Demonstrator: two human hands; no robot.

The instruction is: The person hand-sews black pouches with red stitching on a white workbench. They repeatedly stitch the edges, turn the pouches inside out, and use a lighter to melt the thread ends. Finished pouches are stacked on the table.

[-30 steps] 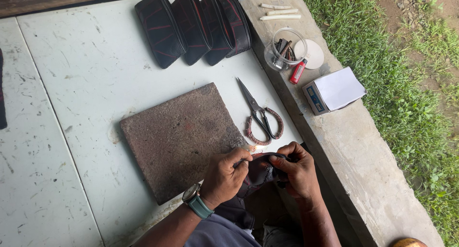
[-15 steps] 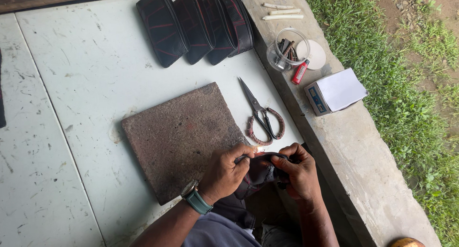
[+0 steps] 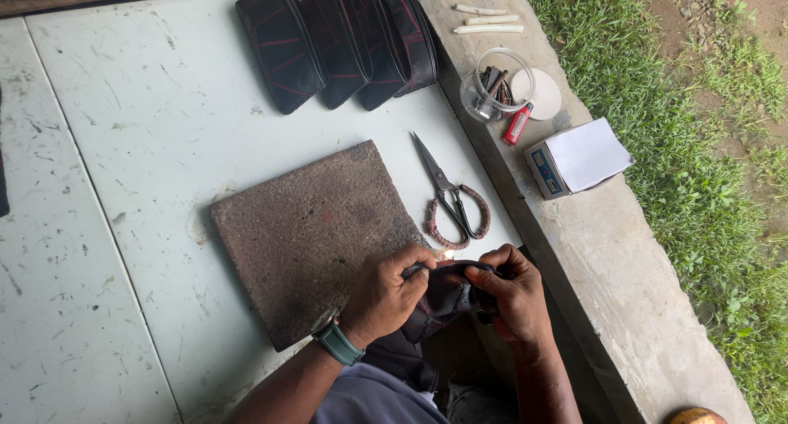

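Your fingers (image 3: 419,270) on both hands pinch the dark pouch (image 3: 447,297), flame-sealing its edge; next, steady, brief heat.

My left hand (image 3: 384,297) and right hand (image 3: 515,297) are bare, no gloves or rings visible. Teal-strapped wristwatch with a metal case (image 3: 335,338) sits on the left wrist. Both forearms uncovered. Grey-blue short-sleeved cloth shirt (image 3: 369,399) at bottom edge, dark trousers (image 3: 402,360) below it.
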